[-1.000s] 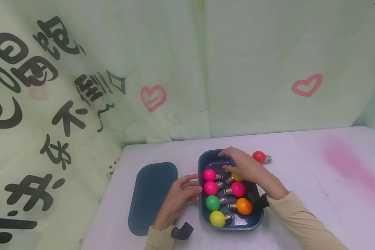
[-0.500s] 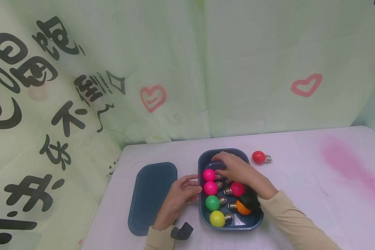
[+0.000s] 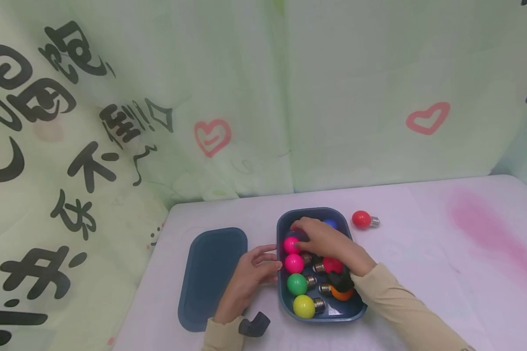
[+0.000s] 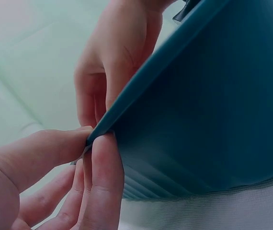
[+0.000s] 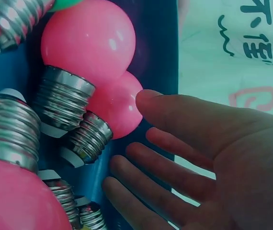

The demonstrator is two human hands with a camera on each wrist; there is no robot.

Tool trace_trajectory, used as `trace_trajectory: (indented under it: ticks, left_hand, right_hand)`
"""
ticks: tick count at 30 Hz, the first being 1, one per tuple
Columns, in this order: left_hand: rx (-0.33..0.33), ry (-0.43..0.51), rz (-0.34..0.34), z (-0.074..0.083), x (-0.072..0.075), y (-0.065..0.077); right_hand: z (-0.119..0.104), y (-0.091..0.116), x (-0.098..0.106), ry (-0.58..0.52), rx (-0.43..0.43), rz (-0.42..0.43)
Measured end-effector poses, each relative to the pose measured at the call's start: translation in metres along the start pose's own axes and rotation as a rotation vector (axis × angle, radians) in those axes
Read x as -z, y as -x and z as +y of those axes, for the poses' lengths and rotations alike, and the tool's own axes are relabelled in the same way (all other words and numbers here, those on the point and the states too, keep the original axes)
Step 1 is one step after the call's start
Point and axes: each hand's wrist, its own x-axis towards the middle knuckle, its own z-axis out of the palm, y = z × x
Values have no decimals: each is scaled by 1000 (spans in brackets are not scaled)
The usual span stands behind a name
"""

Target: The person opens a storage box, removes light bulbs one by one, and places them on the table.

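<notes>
A dark blue plastic bin (image 3: 334, 314) holds several coloured light bulbs with metal screw bases. My left hand (image 3: 248, 278) pinches the bin's left rim; in the left wrist view the thumb and fingers of that hand (image 4: 45, 151) meet over the edge. Inside the bin's far part is my right hand (image 3: 329, 239), fingers fairly straight. Its thumb is at the farther pink bulb (image 5: 119, 105) in the right wrist view, touching or nearly so. A second pink bulb (image 3: 293, 263), a green bulb (image 3: 297, 284) and a yellow bulb (image 3: 304, 306) line the left side.
A flat blue lid (image 3: 211, 273) lies left of the bin. A red bulb (image 3: 361, 220) rests on the white-covered table (image 3: 421, 253) at the bin's far right. An orange bulb (image 3: 344, 295), a rose-red bulb (image 3: 333, 264) and a blue bulb (image 3: 331, 223) are on the bin's right side.
My right hand has moved left across the bin, from by the blue bulb to the farther pink bulb. The blue bulb now shows at the far right corner. My left hand stays on the rim.
</notes>
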Motion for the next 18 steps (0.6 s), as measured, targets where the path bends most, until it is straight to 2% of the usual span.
trace_trajectory:
  ticks: [10,18]
  left_hand:
    - [17,-7,15,0,0,0]
    - [28,-15,17,0,1,-1]
  right_hand:
    - [4,-6,-5,-17,-20,-40]
    - [7,-9,-8,-36,22,-43]
